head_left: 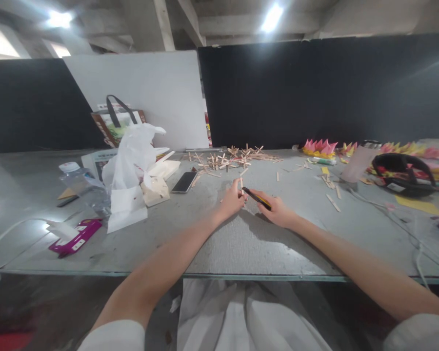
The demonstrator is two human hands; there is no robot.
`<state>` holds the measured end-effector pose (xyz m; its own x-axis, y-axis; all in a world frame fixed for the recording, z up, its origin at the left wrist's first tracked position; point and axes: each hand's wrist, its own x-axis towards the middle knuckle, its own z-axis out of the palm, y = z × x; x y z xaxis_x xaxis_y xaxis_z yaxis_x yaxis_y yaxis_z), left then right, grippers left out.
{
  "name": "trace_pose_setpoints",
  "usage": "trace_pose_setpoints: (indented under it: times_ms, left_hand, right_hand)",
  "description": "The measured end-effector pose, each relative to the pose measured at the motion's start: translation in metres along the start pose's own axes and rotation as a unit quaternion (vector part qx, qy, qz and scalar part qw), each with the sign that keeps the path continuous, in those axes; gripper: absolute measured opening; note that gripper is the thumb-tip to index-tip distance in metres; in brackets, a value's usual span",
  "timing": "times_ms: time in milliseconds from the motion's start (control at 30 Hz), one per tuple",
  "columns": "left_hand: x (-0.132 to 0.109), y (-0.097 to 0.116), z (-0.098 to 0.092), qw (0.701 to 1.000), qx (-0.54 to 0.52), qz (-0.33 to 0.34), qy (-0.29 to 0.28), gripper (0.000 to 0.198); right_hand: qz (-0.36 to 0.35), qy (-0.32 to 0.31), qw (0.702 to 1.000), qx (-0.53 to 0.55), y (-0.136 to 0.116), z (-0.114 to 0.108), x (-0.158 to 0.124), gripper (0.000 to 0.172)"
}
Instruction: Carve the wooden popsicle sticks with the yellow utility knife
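Observation:
Near the middle of the table, my left hand (233, 201) is closed on a thin wooden stick (242, 184), which points up and away from me. My right hand (276, 210) grips a black and yellow utility knife (258, 198). The knife's front end reaches the stick close to my left fingers; its blade is too small to make out. Just beyond my hands, several wooden sticks joined into star-like shapes (219, 161) lie in a loose heap. A single stick (244, 172) rests between that heap and my left hand.
A phone (184, 182), a white plastic bag (131, 151), a clear bottle (84, 187) and a purple tissue pack (76, 238) are on the left. To the right are loose sticks (332, 202), pink paper flowers (320, 147), a tumbler (361, 162) and a black strap-like object (404, 174).

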<state>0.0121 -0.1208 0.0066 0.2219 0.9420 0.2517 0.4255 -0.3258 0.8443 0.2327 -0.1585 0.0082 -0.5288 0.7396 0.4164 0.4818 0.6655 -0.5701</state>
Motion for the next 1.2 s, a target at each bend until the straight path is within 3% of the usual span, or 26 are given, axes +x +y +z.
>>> trace_pose_setpoints:
  times_ms: [1200]
  left_hand:
    - [0.0033,-0.0038,0.0002,1.000,-0.020,0.003,0.019,0.062]
  right_hand:
    - [-0.009,0.007,1.000,0.015,0.0052,0.0062,0.0033,0.060]
